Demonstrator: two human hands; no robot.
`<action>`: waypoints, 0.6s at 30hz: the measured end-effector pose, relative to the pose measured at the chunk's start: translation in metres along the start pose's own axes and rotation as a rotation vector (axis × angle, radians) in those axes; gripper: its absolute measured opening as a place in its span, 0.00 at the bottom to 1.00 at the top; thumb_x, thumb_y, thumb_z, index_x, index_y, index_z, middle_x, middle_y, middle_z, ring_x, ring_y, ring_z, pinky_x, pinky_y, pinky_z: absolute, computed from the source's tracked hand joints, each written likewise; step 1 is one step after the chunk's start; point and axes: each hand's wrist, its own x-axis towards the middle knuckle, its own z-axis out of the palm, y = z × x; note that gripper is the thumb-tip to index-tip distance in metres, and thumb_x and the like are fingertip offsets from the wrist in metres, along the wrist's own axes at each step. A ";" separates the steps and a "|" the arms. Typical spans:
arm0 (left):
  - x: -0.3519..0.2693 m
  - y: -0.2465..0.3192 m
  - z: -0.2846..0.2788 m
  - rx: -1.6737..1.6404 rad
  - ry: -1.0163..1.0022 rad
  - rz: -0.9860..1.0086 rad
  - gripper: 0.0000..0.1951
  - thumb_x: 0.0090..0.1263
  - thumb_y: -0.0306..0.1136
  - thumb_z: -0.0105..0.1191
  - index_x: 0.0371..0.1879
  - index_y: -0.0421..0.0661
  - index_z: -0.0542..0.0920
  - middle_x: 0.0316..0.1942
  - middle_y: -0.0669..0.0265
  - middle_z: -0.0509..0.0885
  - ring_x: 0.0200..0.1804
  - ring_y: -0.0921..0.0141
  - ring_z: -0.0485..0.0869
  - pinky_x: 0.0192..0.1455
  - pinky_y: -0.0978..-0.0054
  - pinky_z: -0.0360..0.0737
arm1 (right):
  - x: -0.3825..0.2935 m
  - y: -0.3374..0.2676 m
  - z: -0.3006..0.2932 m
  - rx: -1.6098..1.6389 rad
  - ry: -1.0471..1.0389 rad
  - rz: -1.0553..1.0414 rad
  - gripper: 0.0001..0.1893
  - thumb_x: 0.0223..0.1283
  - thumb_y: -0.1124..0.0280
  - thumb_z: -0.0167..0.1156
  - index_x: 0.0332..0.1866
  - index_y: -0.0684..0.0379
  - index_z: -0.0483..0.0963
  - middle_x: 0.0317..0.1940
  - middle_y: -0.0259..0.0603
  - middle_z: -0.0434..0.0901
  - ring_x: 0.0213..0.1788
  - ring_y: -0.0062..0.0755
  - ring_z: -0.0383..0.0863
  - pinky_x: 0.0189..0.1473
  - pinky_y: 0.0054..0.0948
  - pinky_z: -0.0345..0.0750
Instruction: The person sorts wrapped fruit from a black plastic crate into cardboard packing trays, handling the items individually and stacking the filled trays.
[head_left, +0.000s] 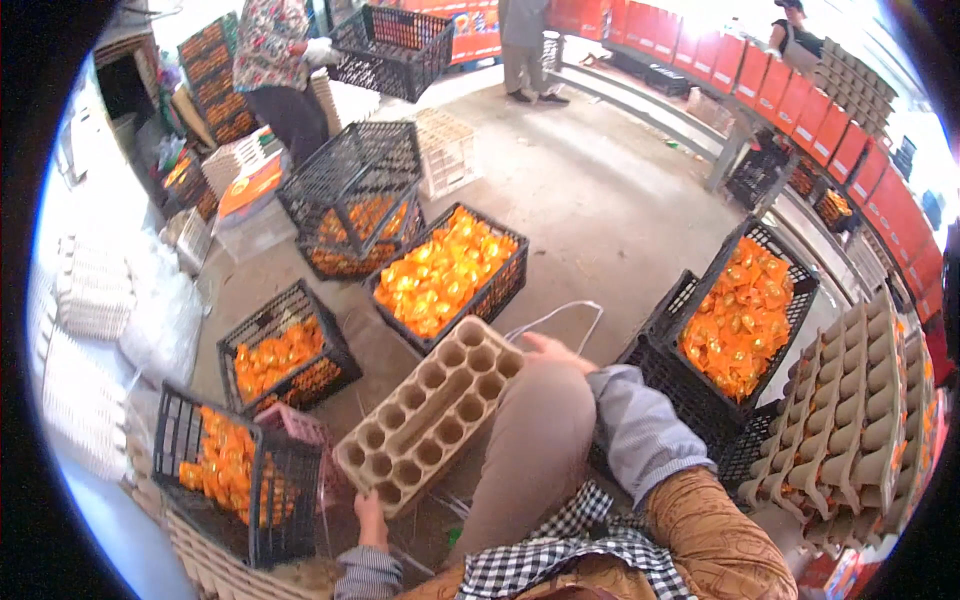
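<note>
An empty moulded-pulp tray (431, 412) with round cups lies tilted in front of me, its right side against my knee. My left hand (370, 517) grips its near left corner. Beside its far right corner is my right hand (551, 351), partly hidden behind my knee; whether its fingers touch the tray I cannot tell. Just beyond the tray stands a black plastic crate (480, 294) full of small items in orange and gold wrappers (442, 262). Two more black crates, one upright (349, 367) and one tilted (289, 480), hold similar wrapped items on the left.
At the right, a black crate of orange-wrapped items (739, 315) stands near tall stacked pulp trays (840, 420). White trays (94, 292) are piled at the left. A person (274, 67) holds a black crate (394, 49); others stand near a line of red boxes (795, 97).
</note>
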 end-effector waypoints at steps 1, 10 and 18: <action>0.001 -0.002 -0.007 0.003 0.021 -0.006 0.20 0.74 0.31 0.54 0.62 0.37 0.77 0.53 0.60 0.83 0.51 0.67 0.82 0.53 0.66 0.79 | 0.010 -0.007 0.015 0.103 -0.041 0.087 0.30 0.69 0.58 0.60 0.71 0.64 0.68 0.57 0.52 0.81 0.57 0.38 0.80 0.63 0.35 0.76; -0.037 0.030 -0.012 0.036 -0.053 -0.081 0.25 0.82 0.42 0.49 0.70 0.38 0.71 0.64 0.49 0.77 0.57 0.54 0.77 0.55 0.55 0.76 | 0.009 -0.017 0.040 0.094 -0.161 0.130 0.35 0.61 0.66 0.64 0.74 0.62 0.63 0.71 0.56 0.68 0.75 0.46 0.64 0.75 0.40 0.62; -0.055 0.046 -0.016 -0.094 -0.134 -0.114 0.25 0.82 0.38 0.49 0.73 0.41 0.67 0.69 0.57 0.73 0.65 0.54 0.75 0.60 0.52 0.78 | 0.001 -0.036 0.040 0.066 -0.018 -0.056 0.31 0.56 0.76 0.63 0.68 0.59 0.70 0.57 0.51 0.82 0.63 0.46 0.79 0.63 0.40 0.75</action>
